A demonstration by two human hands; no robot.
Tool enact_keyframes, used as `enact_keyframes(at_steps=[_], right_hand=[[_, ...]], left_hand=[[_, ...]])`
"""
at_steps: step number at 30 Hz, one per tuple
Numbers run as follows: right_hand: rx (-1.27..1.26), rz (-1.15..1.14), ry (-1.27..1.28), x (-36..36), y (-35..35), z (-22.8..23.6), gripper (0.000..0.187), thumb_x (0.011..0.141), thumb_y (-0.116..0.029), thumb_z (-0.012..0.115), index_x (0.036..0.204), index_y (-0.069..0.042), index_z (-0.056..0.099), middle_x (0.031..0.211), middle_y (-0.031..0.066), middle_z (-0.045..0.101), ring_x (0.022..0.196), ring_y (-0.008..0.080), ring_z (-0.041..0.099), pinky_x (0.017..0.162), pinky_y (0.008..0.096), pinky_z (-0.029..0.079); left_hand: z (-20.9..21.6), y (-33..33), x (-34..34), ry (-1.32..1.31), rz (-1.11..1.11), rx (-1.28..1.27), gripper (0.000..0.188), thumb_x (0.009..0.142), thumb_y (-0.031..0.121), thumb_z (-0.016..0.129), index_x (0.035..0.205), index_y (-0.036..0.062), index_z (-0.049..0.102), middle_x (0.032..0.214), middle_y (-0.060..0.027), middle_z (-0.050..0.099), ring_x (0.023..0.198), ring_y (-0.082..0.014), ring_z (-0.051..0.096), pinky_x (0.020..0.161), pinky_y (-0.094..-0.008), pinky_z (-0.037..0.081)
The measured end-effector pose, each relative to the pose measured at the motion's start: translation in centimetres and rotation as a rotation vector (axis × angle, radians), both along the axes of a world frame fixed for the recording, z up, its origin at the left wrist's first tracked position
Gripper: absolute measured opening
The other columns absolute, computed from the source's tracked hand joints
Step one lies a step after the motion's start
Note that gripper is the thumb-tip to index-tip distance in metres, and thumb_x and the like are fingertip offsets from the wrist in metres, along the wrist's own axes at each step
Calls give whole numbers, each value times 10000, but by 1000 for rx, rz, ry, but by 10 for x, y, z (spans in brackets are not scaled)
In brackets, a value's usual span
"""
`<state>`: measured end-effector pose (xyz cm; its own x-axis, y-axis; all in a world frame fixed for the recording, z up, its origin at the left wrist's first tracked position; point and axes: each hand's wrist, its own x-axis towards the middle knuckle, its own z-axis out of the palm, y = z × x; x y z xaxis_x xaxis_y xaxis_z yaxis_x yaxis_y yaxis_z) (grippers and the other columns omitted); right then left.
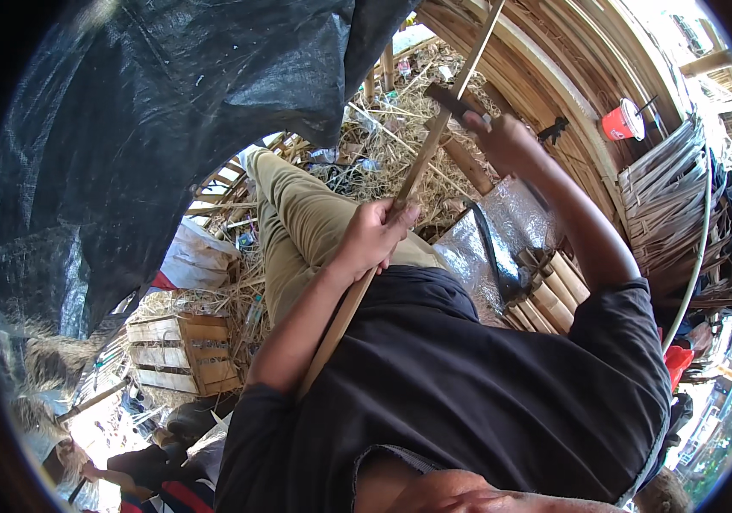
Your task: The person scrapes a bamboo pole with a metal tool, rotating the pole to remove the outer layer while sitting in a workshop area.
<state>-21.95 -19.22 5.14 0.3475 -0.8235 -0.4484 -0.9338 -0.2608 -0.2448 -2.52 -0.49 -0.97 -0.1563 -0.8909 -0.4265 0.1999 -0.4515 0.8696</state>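
Observation:
A long, narrow bamboo strip runs slantwise from beside my left arm, across my lap, to the top of the view. My left hand is closed around its middle, with the thumb lying along it. Farther up, my right hand grips a knife whose dark, flat blade lies across the strip. The fingers hide most of the knife's handle. Whether the edge is biting into the bamboo cannot be made out.
Black plastic sheeting hangs at the left. Shavings litter the ground beyond my legs. A slatted wooden crate stands at lower left, near another person's arm. Bamboo pieces and a red cup are at right.

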Motion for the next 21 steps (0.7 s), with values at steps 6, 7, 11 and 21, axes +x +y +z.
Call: enact_keyframes(at_steps=[6,7,11,21], right_hand=[[-15,51,-96,11,30,-16,405,1047,-420,428,1085,-69,626,730,168,696,657,345,705,536,377,556],[72,-10,-76,6,13,-9,401,1047,-413,432,1183,-67,582,750,180,701,670,342,710,529,354,559],[105,-60,-26,2,13,-17,540,1035,-517,394,1165,-40,611,913,241,699,896,302,705,690,370,555],[-1,-73,-206,16,51,-24,662,1034,-499,438,699,41,620,566,205,611,547,304,662,508,442,498]], left_hand=[[2,-2,0,-102,4,-11,358,976,373,628,874,34,577,617,48,469,362,-27,408,308,-218,341],[2,-1,1,-59,4,-20,357,976,370,628,863,35,573,617,48,467,367,-26,410,310,-219,341],[5,-5,0,-84,10,-15,358,978,364,627,834,43,557,621,50,467,374,-23,411,316,-218,342],[5,-1,0,-146,8,-59,324,977,336,631,901,23,591,603,53,457,371,-29,426,317,-220,343]])
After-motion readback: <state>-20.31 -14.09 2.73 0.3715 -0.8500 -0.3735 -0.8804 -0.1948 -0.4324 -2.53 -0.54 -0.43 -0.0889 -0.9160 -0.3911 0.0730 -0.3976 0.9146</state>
